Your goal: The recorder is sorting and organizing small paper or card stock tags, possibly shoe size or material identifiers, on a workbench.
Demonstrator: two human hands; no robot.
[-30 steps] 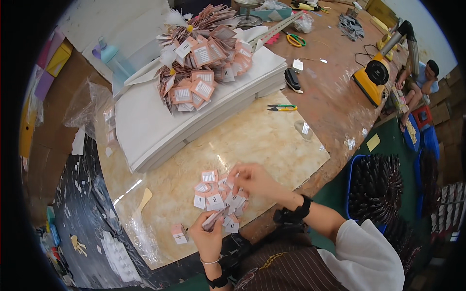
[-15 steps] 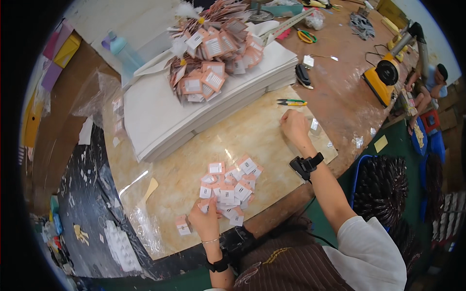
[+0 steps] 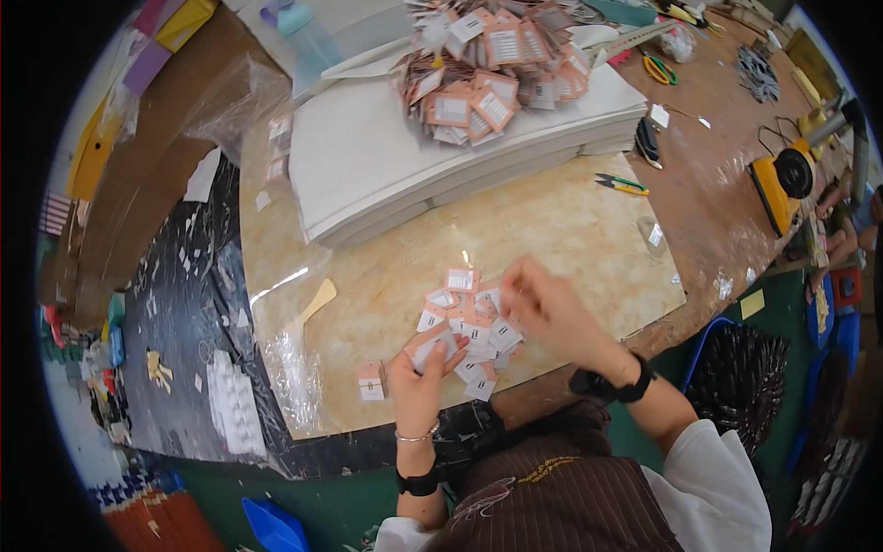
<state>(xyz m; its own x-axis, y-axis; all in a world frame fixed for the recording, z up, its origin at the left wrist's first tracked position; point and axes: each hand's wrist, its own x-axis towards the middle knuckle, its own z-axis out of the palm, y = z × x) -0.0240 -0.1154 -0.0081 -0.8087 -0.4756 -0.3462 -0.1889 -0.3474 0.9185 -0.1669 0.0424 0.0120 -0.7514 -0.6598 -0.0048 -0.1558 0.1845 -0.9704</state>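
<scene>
My left hand (image 3: 418,377) is closed on a pink-and-white paper tag (image 3: 430,348), held just above the table by its thumb and fingers. To its right lies a loose pile of similar tags (image 3: 476,331). My right hand (image 3: 547,308) hovers over the right side of the pile, fingers curled together and slightly smeared by motion. Whatever its fingertips may pinch is too small to make out. A separate small tag (image 3: 372,382) rests left of my left hand. Big strung bunches of tags (image 3: 492,101) sit on a stack of white sheets (image 3: 368,175) at the back.
Thread snips (image 3: 623,185) lie right of the stack, with a black box cutter (image 3: 648,143) behind them. Green-and-orange scissors (image 3: 659,70) and a yellow tool (image 3: 777,189) are farther right. A blue basket of dark goods (image 3: 736,377) stands right of the table; another person sits beyond.
My right hand has come from near the snips left to the pile. My left hand has lifted a tag from the pile's edge. The whole view has shifted.
</scene>
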